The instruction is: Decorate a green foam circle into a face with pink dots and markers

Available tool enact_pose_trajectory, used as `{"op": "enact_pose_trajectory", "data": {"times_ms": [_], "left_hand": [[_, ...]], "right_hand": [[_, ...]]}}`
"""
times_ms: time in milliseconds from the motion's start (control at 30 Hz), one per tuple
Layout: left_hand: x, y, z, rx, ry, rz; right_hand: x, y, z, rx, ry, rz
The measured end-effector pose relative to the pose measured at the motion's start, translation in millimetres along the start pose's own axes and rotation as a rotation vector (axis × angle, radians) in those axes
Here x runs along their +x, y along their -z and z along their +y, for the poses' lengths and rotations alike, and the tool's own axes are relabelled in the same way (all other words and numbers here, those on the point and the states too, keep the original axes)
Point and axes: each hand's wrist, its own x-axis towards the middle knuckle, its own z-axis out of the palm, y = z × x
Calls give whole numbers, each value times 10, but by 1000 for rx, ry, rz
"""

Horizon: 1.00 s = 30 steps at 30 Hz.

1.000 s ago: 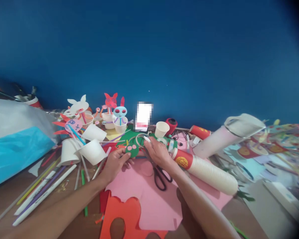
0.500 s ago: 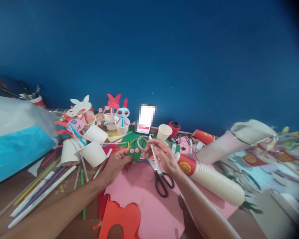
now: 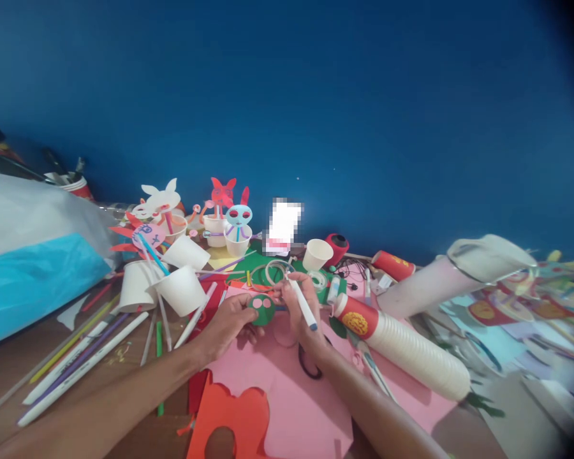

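Note:
Pinched in my left hand [image 3: 229,326] is a green paper disc [image 3: 264,315] with two small pink circles on its upper half. My right hand [image 3: 295,316] grips a white marker [image 3: 303,305] like a pen, its dark blue end pointing back toward me. The marker's other end is close to the disc, though I cannot tell whether they touch. Under both hands lies pink paper [image 3: 291,395]. One black handle loop of the scissors [image 3: 306,370] shows beside my right wrist; the rest is hidden beneath the hand.
White paper cups [image 3: 184,291], markers and straws crowd the left. Paper-faced cup figures [image 3: 239,220] stand at the back near a bright phone [image 3: 283,226]. A long cup stack [image 3: 411,347] lies right of my arm. Cut orange paper [image 3: 251,408] is in front.
The marker in my right hand has tilted, with its dark blue end now visible. My left hand and the disc have shifted slightly down and right. My right hand now covers more of the scissors.

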Motion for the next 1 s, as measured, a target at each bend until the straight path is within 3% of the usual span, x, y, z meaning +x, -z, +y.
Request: {"op": "enact_pose_trajectory", "data": {"times_ms": [167,300,600,800,1000], "left_hand": [[31,28,-68,-1,-6,11],[49,45,-108,2,-16,6],[50,28,-95,-9,-22,17],[41,19,-62,-13,-44,-33],[29,22,-70,-16,-30,-5]], "right_hand": [[-46,-3,52,-97,9,-65],[-40,-7,31,-156,-10,-44],[-58,4,70,-170,45,-93],[-46,4,87,-192,64,-70],[-41,-23,46,-206,37,-57]]}}
